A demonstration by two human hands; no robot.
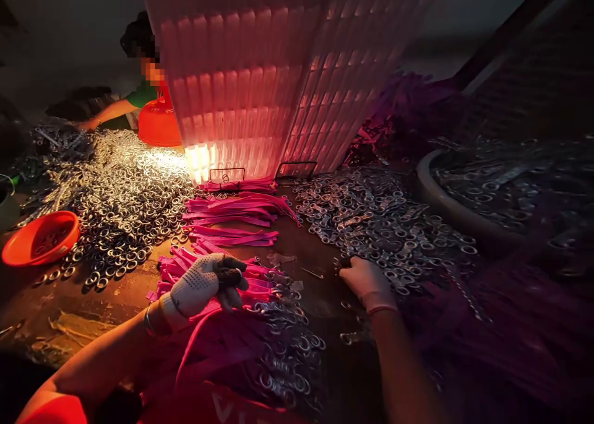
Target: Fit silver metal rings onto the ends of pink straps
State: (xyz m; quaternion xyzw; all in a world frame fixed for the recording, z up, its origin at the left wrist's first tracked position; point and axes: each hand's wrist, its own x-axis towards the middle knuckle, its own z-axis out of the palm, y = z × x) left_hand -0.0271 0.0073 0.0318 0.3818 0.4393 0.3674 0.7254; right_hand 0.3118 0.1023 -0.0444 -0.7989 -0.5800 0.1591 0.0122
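My left hand (199, 285), in a dotted white glove with dark fingertips, is closed with its fingers curled. A pink strap (192, 343) curves up from my lap to just under those fingers, and appears to be held in them. Around it lie pink straps (232, 235) in bundles, some with metal ring ends (290, 356). At the left edge of a heap of flat metal pieces with rings (375, 213), my gloved right hand (369, 285) is closed, its fingertips pointing down-left. What it pinches, if anything, is hidden in shadow.
A translucent ribbed panel (241, 90) stands across the table. To its left are a heap of metal rings (120, 195), a red bowl (41, 238) and a red lamp shade (159, 122). Another person's arm (111, 111) reaches over the heap. A large tub (445, 201) is at right.
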